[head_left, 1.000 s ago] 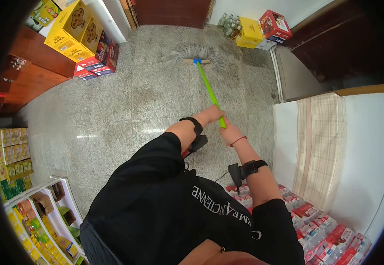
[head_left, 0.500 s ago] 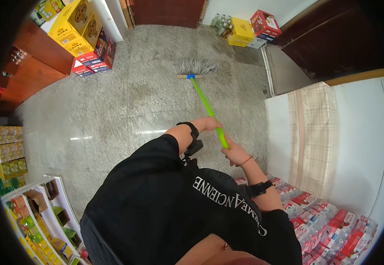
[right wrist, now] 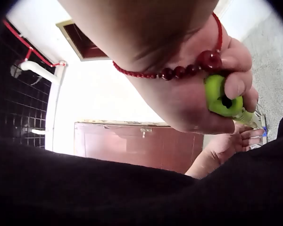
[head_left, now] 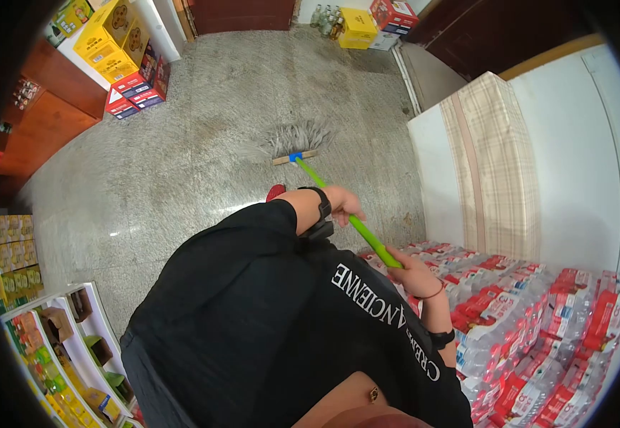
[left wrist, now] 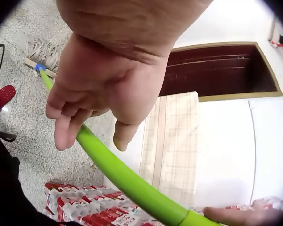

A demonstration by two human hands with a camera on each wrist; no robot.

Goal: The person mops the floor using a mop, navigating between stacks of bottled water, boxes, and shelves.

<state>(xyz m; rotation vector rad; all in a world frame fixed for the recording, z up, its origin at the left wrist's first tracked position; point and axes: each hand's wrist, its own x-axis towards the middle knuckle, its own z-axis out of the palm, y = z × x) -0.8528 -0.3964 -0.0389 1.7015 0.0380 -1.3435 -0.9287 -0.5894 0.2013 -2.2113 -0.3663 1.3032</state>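
Right hand: our fingers wrap the green handle near its end; let's steer here.
Left hand: fingers loose, unclasped, at the handle.
Mop head: on the floor beyond our left fingers; let's drag it flat.

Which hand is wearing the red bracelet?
The right hand, gripping the end of the green handle. The red bracelet circles that wrist; the left hand has no red bracelet.

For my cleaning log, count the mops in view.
1 mop: its grey head lies on the floor, and its green handle runs back to the right hand, which grips its end. Any others may be hidden.
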